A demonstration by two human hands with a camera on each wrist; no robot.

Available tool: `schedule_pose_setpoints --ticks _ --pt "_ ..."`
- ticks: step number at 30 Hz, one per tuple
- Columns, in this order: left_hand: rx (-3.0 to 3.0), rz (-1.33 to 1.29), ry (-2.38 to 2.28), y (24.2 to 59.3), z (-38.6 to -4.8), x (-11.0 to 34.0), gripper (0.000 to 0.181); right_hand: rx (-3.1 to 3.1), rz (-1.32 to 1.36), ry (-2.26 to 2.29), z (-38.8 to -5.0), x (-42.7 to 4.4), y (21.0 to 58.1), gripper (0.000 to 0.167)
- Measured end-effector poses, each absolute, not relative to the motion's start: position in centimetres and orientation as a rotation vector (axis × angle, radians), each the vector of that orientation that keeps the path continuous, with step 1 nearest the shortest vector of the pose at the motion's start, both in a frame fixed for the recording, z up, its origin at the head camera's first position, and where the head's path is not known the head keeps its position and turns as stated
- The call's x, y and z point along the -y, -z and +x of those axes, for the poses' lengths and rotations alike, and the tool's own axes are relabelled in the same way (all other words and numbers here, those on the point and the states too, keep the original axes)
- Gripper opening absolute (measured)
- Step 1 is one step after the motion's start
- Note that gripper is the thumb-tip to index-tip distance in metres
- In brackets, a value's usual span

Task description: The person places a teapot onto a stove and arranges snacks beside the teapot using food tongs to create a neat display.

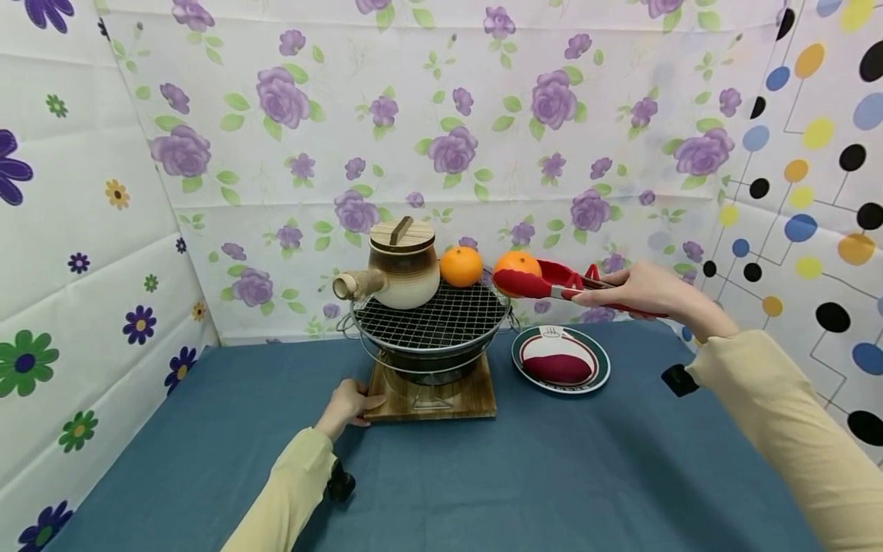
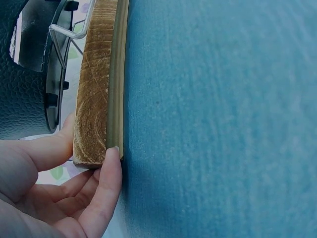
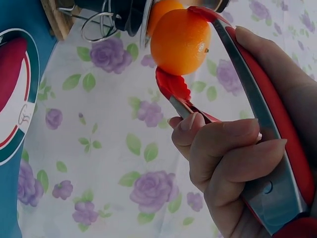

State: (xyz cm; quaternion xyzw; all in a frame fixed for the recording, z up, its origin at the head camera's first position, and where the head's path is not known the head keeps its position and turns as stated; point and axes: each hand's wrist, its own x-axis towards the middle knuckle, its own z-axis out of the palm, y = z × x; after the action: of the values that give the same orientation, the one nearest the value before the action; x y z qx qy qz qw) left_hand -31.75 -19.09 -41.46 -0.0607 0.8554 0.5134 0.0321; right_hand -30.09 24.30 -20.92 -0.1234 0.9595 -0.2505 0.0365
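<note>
My right hand [image 1: 645, 290] grips red-and-metal tongs [image 3: 257, 99], fingers curled round both arms. Between the red tips is an orange [image 3: 181, 42], held at the right edge of the round grill [image 1: 441, 318]; whether it touches the mesh I cannot tell. Another orange [image 1: 461, 267] sits on the mesh, beside a clay pot [image 1: 407, 272] with a wooden lid and a side handle. My left hand [image 1: 346, 402] pinches the front left corner of the wooden board [image 2: 94, 89] under the grill, thumb on one face and fingertip on the other.
Right of the grill, a green-rimmed plate [image 1: 600, 369] with a dark red patch stands on the blue tablecloth [image 1: 552, 475]. Flowered cloth [image 1: 448, 100] hangs behind, with patterned cloth at both sides.
</note>
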Motion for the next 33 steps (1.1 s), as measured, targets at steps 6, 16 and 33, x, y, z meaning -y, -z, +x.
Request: schedule_pose_setpoints --ticks 6,16,33 --pt "-2.634 -0.191 -1.574 41.5 -31.8 19.1 0.027 -2.954 -0.406 0.777 -30.4 -23.3 21.0 0.065" --pt "-2.632 -0.200 -1.568 41.4 -31.7 19.0 0.031 -2.987 -0.446 0.676 -30.6 -22.0 21.0 0.076" --pt "-2.613 -0.173 -1.594 42.4 -32.6 19.5 0.045 -2.977 -0.431 0.614 -30.8 -21.1 21.0 0.079"
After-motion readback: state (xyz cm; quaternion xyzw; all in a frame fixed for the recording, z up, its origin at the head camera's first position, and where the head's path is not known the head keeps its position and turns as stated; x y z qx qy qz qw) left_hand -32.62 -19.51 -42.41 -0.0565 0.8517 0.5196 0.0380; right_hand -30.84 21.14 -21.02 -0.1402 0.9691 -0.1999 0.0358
